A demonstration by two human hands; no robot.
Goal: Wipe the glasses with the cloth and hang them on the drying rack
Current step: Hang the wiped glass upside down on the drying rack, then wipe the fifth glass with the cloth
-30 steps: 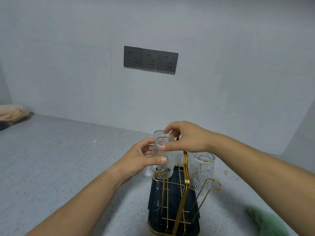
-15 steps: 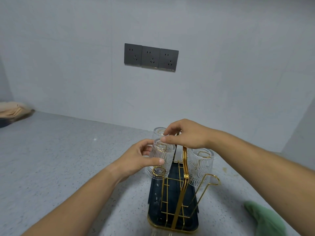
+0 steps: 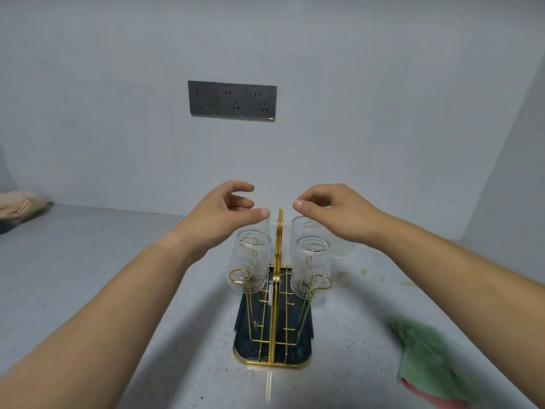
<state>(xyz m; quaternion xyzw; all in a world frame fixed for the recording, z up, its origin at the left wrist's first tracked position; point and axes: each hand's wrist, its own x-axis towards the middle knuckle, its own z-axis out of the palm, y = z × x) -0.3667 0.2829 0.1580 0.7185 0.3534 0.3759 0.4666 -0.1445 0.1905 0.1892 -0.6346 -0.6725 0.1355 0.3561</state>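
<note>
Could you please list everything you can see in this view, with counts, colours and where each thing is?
drying rack: one, gold wire on a dark tray, centre of the counter
glasses: four showing, clear and ribbed, upside down on the rack, two each side of its handle
clear glass item: one, behind the right wrist, kind unclear
cloth: one, green with a pink edge, on the counter at right
sockets: three, dark grey, on the wall
beige bundle: one, far left
counter: one, grey speckled
left hand: open, above the rack, empty
right hand: open, above the rack, empty
</note>
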